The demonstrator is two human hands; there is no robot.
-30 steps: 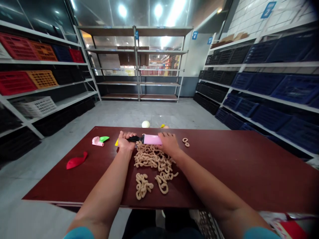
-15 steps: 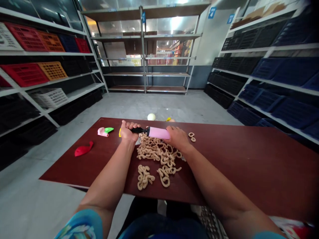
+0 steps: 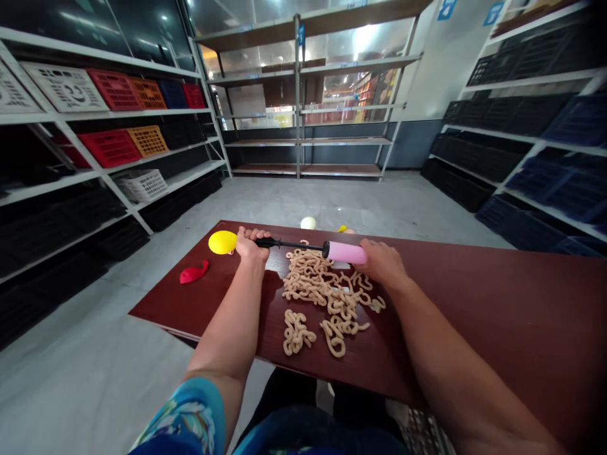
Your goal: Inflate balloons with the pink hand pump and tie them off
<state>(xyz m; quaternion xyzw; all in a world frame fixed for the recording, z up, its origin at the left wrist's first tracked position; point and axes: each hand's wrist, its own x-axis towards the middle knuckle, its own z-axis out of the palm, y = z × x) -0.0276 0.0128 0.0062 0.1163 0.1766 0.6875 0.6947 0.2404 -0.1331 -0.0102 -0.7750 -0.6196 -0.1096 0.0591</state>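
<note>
My left hand (image 3: 253,245) is wrapped round the black nozzle end of a hand pump. Beside that hand, at the nozzle, is a small inflated yellow balloon (image 3: 222,242). My right hand (image 3: 383,262) grips the far end of the pump's pink barrel (image 3: 346,253). A thin black rod shows between the barrel and the nozzle end. Beneath the pump, a heap of beige twisted rings (image 3: 308,278) lies on the table, with two smaller clusters nearer me. A limp red balloon (image 3: 193,272) rests to the left.
The dark red table (image 3: 474,303) extends to the right. Beyond its far edge are a pale round balloon (image 3: 308,223) and a small yellow piece (image 3: 342,229). Shelves with crates (image 3: 114,148) stand left and right, and a metal rack (image 3: 298,114) stands ahead.
My hands have moved apart, drawing out the pump's rod. The yellow balloon has swollen at my left hand. The view has shifted left, so the scene sits further right.
</note>
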